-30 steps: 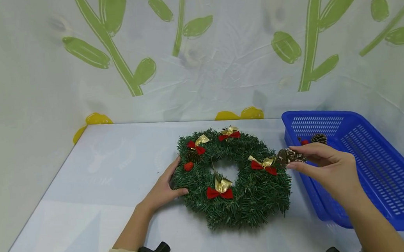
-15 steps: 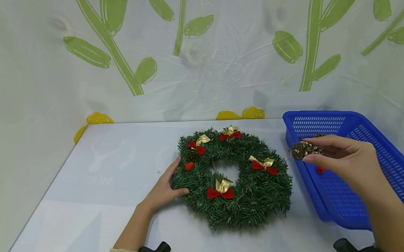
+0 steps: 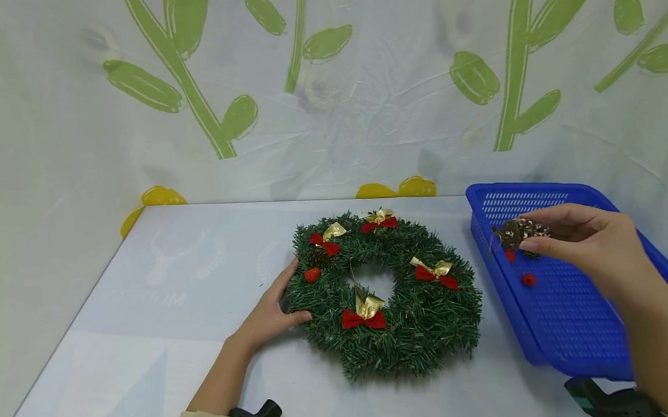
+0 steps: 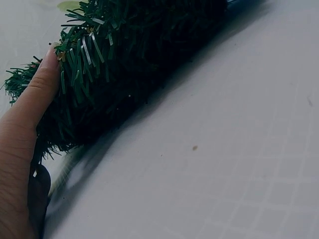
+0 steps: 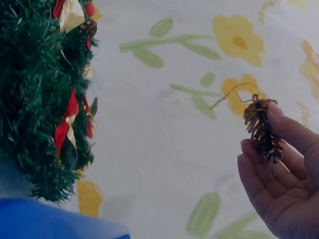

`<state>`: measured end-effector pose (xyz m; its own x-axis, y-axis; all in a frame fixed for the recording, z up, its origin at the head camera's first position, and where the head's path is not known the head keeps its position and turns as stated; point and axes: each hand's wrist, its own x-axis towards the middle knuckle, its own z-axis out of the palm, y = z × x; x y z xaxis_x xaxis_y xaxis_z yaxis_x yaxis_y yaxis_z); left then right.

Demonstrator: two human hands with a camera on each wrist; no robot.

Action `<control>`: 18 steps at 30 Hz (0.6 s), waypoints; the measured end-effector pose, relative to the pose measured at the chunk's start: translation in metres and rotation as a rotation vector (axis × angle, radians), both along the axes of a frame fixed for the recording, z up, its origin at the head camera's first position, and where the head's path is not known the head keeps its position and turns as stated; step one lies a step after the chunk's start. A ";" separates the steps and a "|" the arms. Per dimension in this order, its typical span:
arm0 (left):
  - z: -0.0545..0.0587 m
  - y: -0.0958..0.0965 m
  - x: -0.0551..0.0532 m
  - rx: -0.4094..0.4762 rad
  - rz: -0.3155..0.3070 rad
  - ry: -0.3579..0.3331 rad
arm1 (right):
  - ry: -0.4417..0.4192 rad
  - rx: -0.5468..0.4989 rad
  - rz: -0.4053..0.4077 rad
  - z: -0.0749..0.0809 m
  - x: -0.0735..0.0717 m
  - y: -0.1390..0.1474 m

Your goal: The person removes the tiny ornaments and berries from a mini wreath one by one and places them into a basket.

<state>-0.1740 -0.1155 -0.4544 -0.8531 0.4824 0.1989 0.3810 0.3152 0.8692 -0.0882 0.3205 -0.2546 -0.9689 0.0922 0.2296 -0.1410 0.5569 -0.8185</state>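
A green wreath (image 3: 435, 324) with red-and-gold bows lies on the white table. My left hand (image 3: 268, 310) grips its left edge, the thumb on the needles; the other fingers are partly hidden behind it. In the left wrist view the thumb (image 4: 37, 92) presses the tinsel needles. My right hand (image 3: 598, 242) pinches a white-flecked pine cone (image 3: 513, 233) above the blue basket (image 3: 506, 309). In the right wrist view the pine cone (image 5: 261, 127) sits between thumb and fingers, with a thin bent wire (image 5: 227, 95) at its top.
Inside the basket lie a red berry (image 3: 528, 280), another red piece (image 3: 510, 256) and a dark cone partly behind the held one. Four-sided walls rise around it at the table's right. A red ball (image 3: 312, 275) sits on the wreath. A printed cloth (image 3: 385, 114) hangs behind.
My right hand has moved right with the pine cone, from the wreath's right edge to above the basket. The left hand and the wreath have stayed in place.
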 end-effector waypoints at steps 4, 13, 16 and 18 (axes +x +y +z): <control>0.001 0.000 0.001 0.001 -0.002 0.000 | -0.021 0.049 0.050 0.002 -0.005 0.009; 0.000 -0.001 0.000 0.001 0.001 0.010 | -0.072 0.113 0.120 0.000 -0.017 0.027; 0.000 -0.001 0.000 0.004 -0.003 0.015 | -0.109 0.105 0.148 0.000 -0.022 0.036; 0.000 -0.001 0.000 0.009 -0.007 0.015 | -0.144 0.095 0.159 -0.001 -0.026 0.042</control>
